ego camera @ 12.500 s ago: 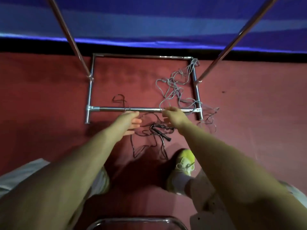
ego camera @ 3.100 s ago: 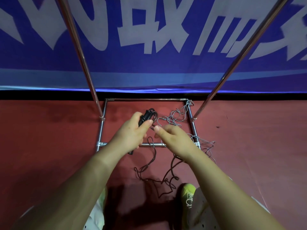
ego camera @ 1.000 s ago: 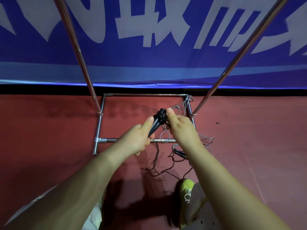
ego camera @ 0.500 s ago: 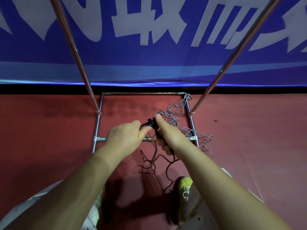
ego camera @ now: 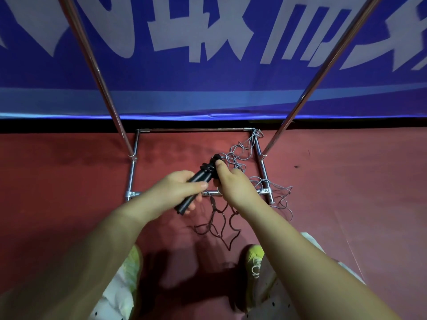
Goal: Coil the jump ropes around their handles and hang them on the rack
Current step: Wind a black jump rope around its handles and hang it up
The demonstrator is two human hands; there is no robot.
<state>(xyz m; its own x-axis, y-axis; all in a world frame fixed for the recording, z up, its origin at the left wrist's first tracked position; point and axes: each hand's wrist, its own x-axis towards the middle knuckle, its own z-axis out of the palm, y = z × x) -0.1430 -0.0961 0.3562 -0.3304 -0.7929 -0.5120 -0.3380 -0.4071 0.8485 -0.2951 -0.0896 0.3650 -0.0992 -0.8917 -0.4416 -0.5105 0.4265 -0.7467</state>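
Observation:
My left hand (ego camera: pixel 175 192) grips the black handles (ego camera: pixel 198 179) of a jump rope, tilted up to the right. A few turns of the black cord (ego camera: pixel 209 168) are wrapped round their upper end. My right hand (ego camera: pixel 231 183) pinches that cord beside the wraps. The rest of the black rope (ego camera: pixel 217 225) hangs down to the red floor in loose loops. A grey jump rope (ego camera: pixel 251 162) lies tangled over the right side of the metal rack's base frame (ego camera: pixel 131 179). Two slanted rack poles (ego camera: pixel 97 75) rise out of view.
A blue banner (ego camera: pixel 208 42) with white characters covers the wall behind the rack. My yellow-green shoes (ego camera: pixel 254 257) stand on the red floor below the hanging rope. The second rack pole (ego camera: pixel 318 77) slants up to the right.
The handles have tilted up to the right and more cord sits wrapped on their upper end. My right hand has come round beside the wraps. Less black rope lies on the floor.

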